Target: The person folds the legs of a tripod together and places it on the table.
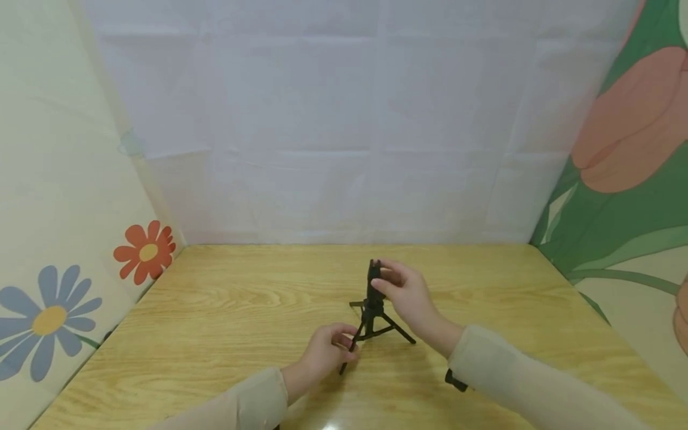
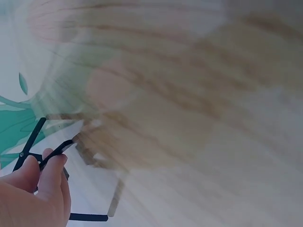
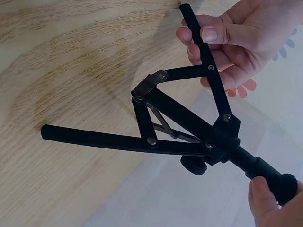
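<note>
A small black tripod [image 1: 372,307] stands with its legs spread on the wooden table, near the middle of the head view. My right hand [image 1: 414,301] grips its dark upper part, with the thumb and fingers around it. Low on the near side, my left hand [image 1: 321,349] pinches one leg between thumb and fingers. The right wrist view shows the hinged braces, a knob [image 3: 193,165] and the centre column [image 3: 184,117] up close. There the left thumb [image 3: 215,34] presses along the leg. In the left wrist view, the tabletop looks glossy and mirrors the legs.
The wood-grain table [image 1: 226,298] runs back to a white cloth [image 1: 322,119]. Flower-patterned cloths stand at the left [image 1: 54,179] and right [image 1: 634,239] sides. A small black piece [image 1: 455,381] shows under the right sleeve.
</note>
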Motion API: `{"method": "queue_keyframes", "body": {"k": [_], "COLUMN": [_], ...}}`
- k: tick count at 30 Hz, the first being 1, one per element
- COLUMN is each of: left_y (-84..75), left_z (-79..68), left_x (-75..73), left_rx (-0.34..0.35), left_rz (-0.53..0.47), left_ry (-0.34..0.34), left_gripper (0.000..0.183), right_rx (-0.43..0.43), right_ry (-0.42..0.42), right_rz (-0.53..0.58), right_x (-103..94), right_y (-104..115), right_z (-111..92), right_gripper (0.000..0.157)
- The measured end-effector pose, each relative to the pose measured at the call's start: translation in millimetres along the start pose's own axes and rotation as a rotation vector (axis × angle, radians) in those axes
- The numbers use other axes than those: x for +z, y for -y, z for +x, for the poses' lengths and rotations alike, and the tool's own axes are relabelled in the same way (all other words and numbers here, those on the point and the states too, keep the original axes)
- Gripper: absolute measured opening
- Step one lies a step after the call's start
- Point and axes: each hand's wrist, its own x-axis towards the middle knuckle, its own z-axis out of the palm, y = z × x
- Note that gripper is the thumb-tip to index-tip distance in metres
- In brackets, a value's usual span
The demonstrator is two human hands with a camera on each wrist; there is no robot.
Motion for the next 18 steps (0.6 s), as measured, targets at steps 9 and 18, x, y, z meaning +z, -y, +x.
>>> {"method": "queue_keyframes", "body": {"k": [9,18], "left_y": [-1.6,0.2], "left_z": [2.7,8.8], "left_x": [0.3,-0.6], "left_rx": [-0.123,-0.153], "left_rz": [-0.112,-0.161], "left_ry": [0.009,0.055], "left_gripper": [0.043,0.042], "right_rx": [-0.003,0.006], "right_ry": [-0.015,-0.024], "right_rz": [0.011,0.017], "right_x": [1.8,-0.1], "right_y": [-0.5,0.7], "right_z": [0.2,0.7], "right_gripper": [0.038,0.036]}}
